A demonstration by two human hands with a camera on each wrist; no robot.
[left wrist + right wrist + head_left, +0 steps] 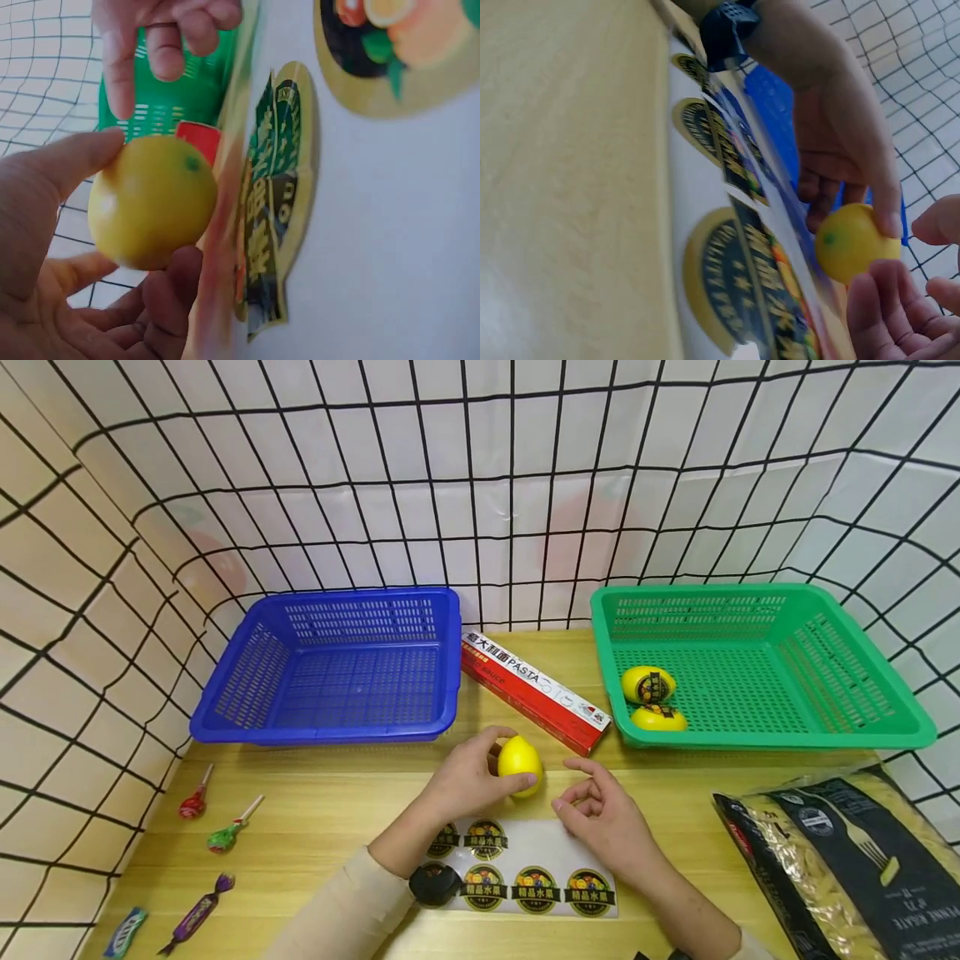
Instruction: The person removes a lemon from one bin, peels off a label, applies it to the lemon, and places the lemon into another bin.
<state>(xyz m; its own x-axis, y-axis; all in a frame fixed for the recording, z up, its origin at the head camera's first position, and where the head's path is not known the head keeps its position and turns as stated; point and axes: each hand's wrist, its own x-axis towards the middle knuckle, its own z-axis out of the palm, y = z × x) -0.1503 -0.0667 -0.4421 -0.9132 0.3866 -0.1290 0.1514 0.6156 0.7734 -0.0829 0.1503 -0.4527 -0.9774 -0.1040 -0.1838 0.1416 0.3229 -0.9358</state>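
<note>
head view: left hand point(472, 774) grips a lemon point(519, 762), right hand point(609, 818) relaxed just beside it.

The head view looks forward and down from above, far enough back to take in the bench point(322, 793), the blue basket point(322, 732), the green basket point(780, 740) and the grid-patterned backdrop point(532, 510). The 2 wrist views sit low and near, both turned sideways: the sticker sheet point(536, 843) stands at the right in the left wrist view, mid-frame in the right. The left one faces past the lemon point(518, 764) towards the green basket, the right one towards the blue basket. All 3 share the lemon and the sticker sheet.
</note>
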